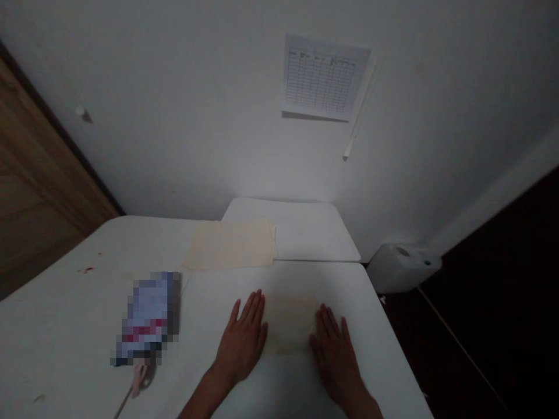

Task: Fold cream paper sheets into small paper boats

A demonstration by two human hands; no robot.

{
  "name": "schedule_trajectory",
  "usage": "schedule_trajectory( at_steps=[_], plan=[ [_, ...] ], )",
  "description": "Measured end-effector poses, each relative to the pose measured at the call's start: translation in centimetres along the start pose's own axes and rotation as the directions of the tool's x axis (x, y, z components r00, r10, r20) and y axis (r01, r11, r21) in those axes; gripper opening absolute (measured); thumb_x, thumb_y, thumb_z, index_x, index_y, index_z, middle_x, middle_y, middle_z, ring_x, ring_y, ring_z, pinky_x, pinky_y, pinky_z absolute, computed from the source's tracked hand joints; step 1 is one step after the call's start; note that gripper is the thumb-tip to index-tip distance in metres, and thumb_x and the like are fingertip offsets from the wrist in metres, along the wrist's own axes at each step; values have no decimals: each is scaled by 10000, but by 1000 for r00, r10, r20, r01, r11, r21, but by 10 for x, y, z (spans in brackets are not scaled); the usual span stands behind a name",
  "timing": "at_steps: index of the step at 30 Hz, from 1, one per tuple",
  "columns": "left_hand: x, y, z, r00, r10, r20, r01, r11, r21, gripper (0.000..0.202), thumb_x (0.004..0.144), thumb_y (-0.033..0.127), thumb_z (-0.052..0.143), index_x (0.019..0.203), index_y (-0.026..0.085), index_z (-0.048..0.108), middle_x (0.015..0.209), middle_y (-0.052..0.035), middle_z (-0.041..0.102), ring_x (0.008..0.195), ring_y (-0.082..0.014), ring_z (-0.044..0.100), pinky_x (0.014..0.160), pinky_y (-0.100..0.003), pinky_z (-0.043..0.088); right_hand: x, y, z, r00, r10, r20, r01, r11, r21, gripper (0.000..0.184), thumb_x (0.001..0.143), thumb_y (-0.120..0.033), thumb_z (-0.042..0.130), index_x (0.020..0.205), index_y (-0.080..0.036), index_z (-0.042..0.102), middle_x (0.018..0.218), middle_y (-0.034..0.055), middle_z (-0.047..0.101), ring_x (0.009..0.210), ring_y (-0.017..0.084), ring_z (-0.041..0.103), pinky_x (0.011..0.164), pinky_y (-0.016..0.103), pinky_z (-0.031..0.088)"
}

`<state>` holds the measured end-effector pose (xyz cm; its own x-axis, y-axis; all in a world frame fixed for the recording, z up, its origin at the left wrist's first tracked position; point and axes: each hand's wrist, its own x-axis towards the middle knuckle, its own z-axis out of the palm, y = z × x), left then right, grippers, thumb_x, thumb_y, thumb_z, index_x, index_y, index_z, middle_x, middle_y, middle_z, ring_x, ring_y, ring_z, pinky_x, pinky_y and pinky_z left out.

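A pale cream sheet (pixel 290 323), fabric or paper by the look of it, lies flat on the near white table (pixel 305 279), right in front of the person and between the two hands. The left hand (pixel 242 340) and the right hand (pixel 336 355) rest palm down on the tabletop, fingers spread, just at the sheet's left and right edges. Each grip is released, with nothing clenched or held. Only this one sheet lies separately under the hands; further off, one pale cream stack (pixel 229 244) of similar material sits at the far edge of the near table and overlaps the join with the far table (pixel 310 230). How many layers it holds cannot be counted, and its edge looks slightly uneven. To the left lies one pixelated packet (pixel 148 317), too blurred to identify, with one small pinkish item (pixel 142 375) at its near end and a thin dark cord (pixel 124 404) running off toward the near edge. So there are two hands, two white tables, one loose sheet and one stack. A small red mark (pixel 87 269) stains the table at left. Beyond the right corner, one white plastic canister (pixel 404 267) stands on the dark floor (pixel 480 326), and one gridded paper chart (pixel 325 75) is fixed to the wall.
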<state>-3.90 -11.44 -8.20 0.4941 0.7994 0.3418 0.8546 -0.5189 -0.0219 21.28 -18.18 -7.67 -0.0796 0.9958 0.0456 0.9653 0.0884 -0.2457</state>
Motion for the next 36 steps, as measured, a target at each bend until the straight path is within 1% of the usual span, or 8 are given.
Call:
schedule_trajectory(
  at_steps=[5, 12, 16, 19, 23, 30, 33, 36],
  plan=[
    [0, -2, -1, 1000, 9, 7, -9, 1000, -9, 570, 962, 390, 342, 1478, 157, 275, 1529, -115, 302, 1414, -262, 250, 1137, -483, 210, 35, 1, -21, 990, -91, -109, 99, 993, 68, 483, 988, -390, 317, 1401, -166, 433, 1512, 97, 329, 1386, 239, 296, 1134, 434, 248],
    [1, -3, 3, 999, -38, -16, 38, 999, -6, 632, 940, 501, 375, 1445, 124, 335, 1498, -151, 355, 1395, -296, 288, 1122, -489, 257, 87, -18, -43, 983, -156, 100, 142, 980, 139, 549, 789, -282, 627, 1322, -209, 518, 1301, 83, 554, 1169, 250, 520, 983, 338, 396],
    [3, -3, 9, 996, -80, -37, 80, 997, -12, 636, 931, 509, 390, 1420, 104, 368, 1471, -162, 399, 1378, -304, 323, 1113, -487, 276, 93, -18, -46, 975, -103, 198, 70, 984, 165, 586, 731, -292, 692, 1287, -214, 527, 1125, 68, 626, 1007, 216, 596, 845, 283, 425],
    [4, -4, 13, 994, -95, -56, 94, 995, -20, 630, 928, 510, 391, 1413, 108, 377, 1454, -166, 423, 1368, -305, 342, 1107, -490, 285, 93, -18, -47, 971, -69, 228, 30, 985, 169, 517, 702, -302, 719, 1192, -224, 572, 914, 23, 661, 916, 209, 601, 756, 268, 410],
    [5, -4, 15, 992, -111, -60, 108, 993, -43, 607, 928, 504, 398, 1395, 117, 404, 1447, -164, 433, 1364, -302, 351, 1105, -489, 295, 92, -18, -43, 980, -28, 198, -7, 985, 173, 329, 672, -304, 727, 974, -204, 640, 958, 44, 642, 949, 214, 564, 764, 274, 388],
    [4, -5, 17, 986, -145, -81, 135, 983, -122, 579, 926, 482, 425, 1381, 124, 401, 1427, -169, 453, 1349, -304, 373, 1096, -503, 318, 94, -6, -35, 984, -12, 176, -69, 894, 443, 221, 618, -255, 723, 811, -169, 659, 826, 28, 667, 805, 197, 591, 697, 270, 403],
    [7, -6, 16, 953, -263, -149, 218, 940, -263, 605, 918, 480, 446, 1392, 114, 365, 1402, -184, 464, 1316, -311, 412, 1057, -505, 377, 96, 1, -33, 985, -20, 170, -76, 841, 536, 162, 720, -315, 634, 753, -158, 653, 741, 19, 677, 723, 180, 616, 624, 249, 417],
    [14, -8, 9, 867, -466, -178, 323, 796, -512, 590, 886, 509, 493, 1338, 138, 419, 1316, -170, 529, 1201, -308, 519, 975, -508, 455, 96, 5, -28, 991, 40, 125, -115, 723, 682, 290, 785, -419, 561, 811, -140, 639, 790, 56, 702, 738, 205, 645, 609, 267, 454]
  ],
)
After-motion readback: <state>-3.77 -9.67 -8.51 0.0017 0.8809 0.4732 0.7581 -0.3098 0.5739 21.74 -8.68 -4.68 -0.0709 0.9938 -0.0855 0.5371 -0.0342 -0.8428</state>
